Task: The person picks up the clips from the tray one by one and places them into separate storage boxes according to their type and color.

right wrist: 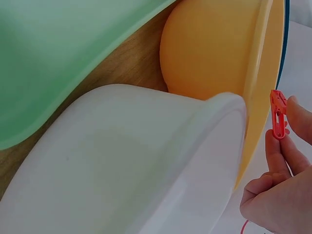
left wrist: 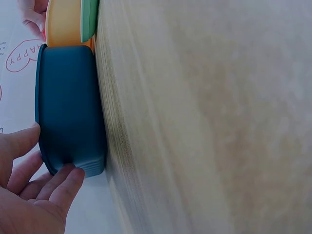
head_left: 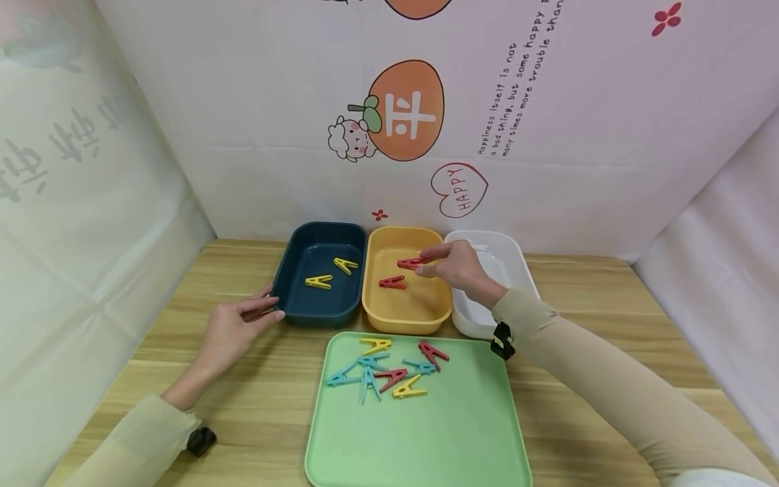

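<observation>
A printed white cloth (head_left: 274, 101) is hanging behind the wooden table (head_left: 584, 304), where three bins are standing side by side. Your right hand (head_left: 459, 264) is pinching a red clothespin (head_left: 409, 264) between thumb and fingertips over the orange bin (head_left: 420, 304), in which another red clothespin (head_left: 392, 283) is lying. Your left hand (head_left: 234, 331) is touching the edge of the dark blue bin (head_left: 316, 314), fingers spread; two yellow clothespins (head_left: 318, 282) are lying inside. The white bin (head_left: 502, 270) is standing at the right. Nearer you, the green tray (head_left: 420, 439) is holding loosely grouped yellow, red and blue clothespins (head_left: 394, 373).
</observation>
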The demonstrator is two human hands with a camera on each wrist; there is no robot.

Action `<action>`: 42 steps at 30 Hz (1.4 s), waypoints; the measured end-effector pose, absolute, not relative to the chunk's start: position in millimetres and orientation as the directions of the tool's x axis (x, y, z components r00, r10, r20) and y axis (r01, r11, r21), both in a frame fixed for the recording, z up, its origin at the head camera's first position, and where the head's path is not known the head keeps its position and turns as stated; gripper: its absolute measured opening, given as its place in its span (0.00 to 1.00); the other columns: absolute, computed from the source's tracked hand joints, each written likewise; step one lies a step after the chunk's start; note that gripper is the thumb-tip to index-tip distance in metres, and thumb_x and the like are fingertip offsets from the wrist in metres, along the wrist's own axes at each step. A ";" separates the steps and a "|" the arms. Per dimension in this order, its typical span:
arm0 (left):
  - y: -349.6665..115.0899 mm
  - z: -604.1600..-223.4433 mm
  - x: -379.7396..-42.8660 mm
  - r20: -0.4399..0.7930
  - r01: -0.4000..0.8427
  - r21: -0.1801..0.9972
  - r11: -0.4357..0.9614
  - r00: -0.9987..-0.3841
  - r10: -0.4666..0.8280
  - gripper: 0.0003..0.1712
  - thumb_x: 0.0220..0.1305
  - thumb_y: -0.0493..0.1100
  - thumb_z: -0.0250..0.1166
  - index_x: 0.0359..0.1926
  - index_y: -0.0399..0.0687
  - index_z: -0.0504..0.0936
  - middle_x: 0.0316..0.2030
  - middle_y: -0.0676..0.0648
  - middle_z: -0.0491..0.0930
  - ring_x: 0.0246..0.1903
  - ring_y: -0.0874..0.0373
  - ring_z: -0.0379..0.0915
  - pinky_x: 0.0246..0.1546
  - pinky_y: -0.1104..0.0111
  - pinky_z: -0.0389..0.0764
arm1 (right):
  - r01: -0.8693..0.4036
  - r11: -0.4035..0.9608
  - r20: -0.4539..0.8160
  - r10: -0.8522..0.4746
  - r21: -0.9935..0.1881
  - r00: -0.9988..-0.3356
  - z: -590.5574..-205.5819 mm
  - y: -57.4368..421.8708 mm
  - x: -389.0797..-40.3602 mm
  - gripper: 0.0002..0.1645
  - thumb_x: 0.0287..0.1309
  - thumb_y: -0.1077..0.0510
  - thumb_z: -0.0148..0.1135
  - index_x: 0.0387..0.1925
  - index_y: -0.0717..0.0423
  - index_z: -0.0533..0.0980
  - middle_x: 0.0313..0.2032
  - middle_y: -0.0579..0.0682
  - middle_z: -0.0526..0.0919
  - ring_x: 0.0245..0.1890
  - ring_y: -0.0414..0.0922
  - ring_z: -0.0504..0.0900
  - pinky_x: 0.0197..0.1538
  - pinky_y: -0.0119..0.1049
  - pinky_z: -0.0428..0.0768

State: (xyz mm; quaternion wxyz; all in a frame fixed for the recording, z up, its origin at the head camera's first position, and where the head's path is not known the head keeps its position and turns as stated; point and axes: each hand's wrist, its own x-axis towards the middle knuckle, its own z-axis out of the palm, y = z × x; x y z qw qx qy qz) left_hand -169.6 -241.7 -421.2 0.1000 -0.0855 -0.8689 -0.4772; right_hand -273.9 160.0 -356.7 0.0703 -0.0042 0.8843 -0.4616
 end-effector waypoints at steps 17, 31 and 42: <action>-241.1 -422.1 -169.2 0.264 0.253 0.809 0.530 -0.963 0.057 0.22 0.69 0.41 0.75 0.57 0.31 0.86 0.67 0.38 0.76 0.56 0.42 0.83 0.44 0.82 0.80 | 0.041 0.588 -0.102 -0.072 -0.808 -0.992 -364.2 161.4 -277.9 0.21 0.60 0.61 0.79 0.55 0.61 0.87 0.52 0.57 0.89 0.57 0.53 0.78 0.58 0.46 0.80; -241.5 -422.0 -169.0 0.280 0.267 0.805 0.529 -0.958 0.057 0.21 0.68 0.40 0.75 0.57 0.30 0.86 0.66 0.37 0.77 0.56 0.41 0.83 0.44 0.82 0.80 | 0.052 0.599 -0.120 -0.074 -0.799 -0.990 -367.5 158.7 -275.4 0.23 0.60 0.61 0.79 0.56 0.62 0.85 0.54 0.58 0.88 0.59 0.54 0.77 0.62 0.47 0.79; -241.2 -421.2 -169.4 0.276 0.262 0.806 0.530 -0.960 0.054 0.21 0.68 0.40 0.75 0.57 0.30 0.86 0.66 0.37 0.77 0.56 0.42 0.83 0.44 0.83 0.80 | 0.027 0.632 -0.106 -0.087 -0.775 -0.991 -356.1 163.7 -263.7 0.24 0.61 0.58 0.78 0.57 0.62 0.85 0.54 0.58 0.87 0.54 0.54 0.76 0.53 0.44 0.80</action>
